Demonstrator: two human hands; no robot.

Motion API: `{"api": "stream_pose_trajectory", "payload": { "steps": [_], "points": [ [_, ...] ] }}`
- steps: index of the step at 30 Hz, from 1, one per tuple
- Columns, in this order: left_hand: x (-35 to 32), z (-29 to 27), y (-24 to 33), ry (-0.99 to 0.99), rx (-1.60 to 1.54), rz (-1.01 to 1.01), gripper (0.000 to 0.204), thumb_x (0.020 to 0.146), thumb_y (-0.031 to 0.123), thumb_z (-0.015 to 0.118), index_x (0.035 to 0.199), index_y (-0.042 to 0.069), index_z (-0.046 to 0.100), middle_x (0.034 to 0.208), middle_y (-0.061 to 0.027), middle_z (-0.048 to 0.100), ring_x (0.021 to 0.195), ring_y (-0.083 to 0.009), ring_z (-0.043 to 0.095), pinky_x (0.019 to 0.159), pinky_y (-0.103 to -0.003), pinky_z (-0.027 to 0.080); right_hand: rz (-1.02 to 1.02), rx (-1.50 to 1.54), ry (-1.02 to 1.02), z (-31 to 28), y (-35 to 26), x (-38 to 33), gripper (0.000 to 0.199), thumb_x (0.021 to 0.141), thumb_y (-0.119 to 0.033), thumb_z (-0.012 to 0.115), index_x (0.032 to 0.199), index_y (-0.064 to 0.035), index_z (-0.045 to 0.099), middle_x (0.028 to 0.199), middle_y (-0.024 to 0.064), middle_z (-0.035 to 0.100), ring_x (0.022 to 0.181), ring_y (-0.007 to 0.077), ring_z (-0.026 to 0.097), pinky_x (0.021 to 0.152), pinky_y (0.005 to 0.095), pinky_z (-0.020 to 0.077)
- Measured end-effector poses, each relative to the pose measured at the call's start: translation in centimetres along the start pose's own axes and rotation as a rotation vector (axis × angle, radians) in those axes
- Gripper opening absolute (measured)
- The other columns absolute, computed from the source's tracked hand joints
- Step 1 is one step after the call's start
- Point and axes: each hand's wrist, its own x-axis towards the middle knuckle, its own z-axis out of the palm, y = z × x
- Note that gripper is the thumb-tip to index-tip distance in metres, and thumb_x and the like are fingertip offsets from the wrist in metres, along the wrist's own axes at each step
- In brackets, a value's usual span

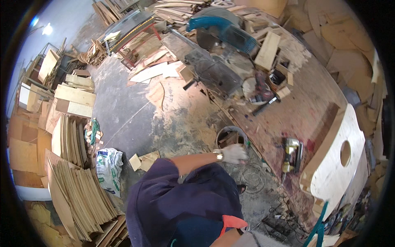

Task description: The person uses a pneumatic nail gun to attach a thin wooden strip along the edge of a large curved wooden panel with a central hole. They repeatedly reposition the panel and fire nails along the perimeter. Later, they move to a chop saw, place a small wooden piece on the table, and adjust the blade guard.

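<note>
My left hand, in a pale work glove with a metal-banded watch at the wrist, is beside the near rim of a round bucket holding wood offcuts. Its fingers are blurred, and nothing plainly shows in them. The forearm reaches across my dark clothing toward the workbench. At the lower edge, by an orange cuff, lies a blurred grey shape that may be my right hand in a glove; its fingers cannot be made out. A yellowish and black power tool rests on the bench, right of my left hand.
A teal saw and a red-black drill stand farther along the bench. A white-faced board with a round hole leans at the right. Stacked thin boards and a white sack are at left. A coiled wire lies below the bucket.
</note>
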Motion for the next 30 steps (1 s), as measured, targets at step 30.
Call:
{"api": "stream_pose_trajectory", "payload": {
  "steps": [30],
  "points": [
    [-10.8,-4.3,-17.9,-0.299,-0.025,0.842,0.034,0.092,0.040,0.064,0.099,0.007,0.066,0.088,-0.0177,0.069,0.088,-0.0383,0.067,0.079,-0.051,0.051,0.615,0.987,0.454,54.7,-44.2,-18.9,0.043,0.083,-0.040,0.067,0.108,-0.0054,0.076,0.111,0.0240,0.072,0.107,0.0420,0.069,0.089,0.0465,0.0543]
  ]
}}
